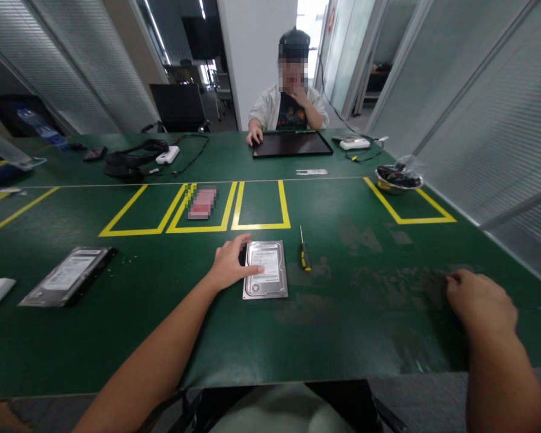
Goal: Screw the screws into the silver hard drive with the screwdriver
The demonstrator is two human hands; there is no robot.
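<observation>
A silver hard drive (273,288) with a white label lies on the green table in front of me. My left hand (229,263) grips it from the left, thumb on the label and fingers at the left edge and far corner. Just right of the drive lies a screwdriver (303,255) with a yellow and black handle, its tip pointing away from me. Well to the right, my right hand (482,304) rests on the table with its fingers curled closed. Whether anything is inside it is hidden.
Another hard drive (67,275) lies at the left. Yellow tape frames (260,227) mark the table; a blurred pink item (202,203) lies in one. A metal bowl (399,183) of dark things stands far right. Opposite sits a person (270,111) touching a black panel (293,144).
</observation>
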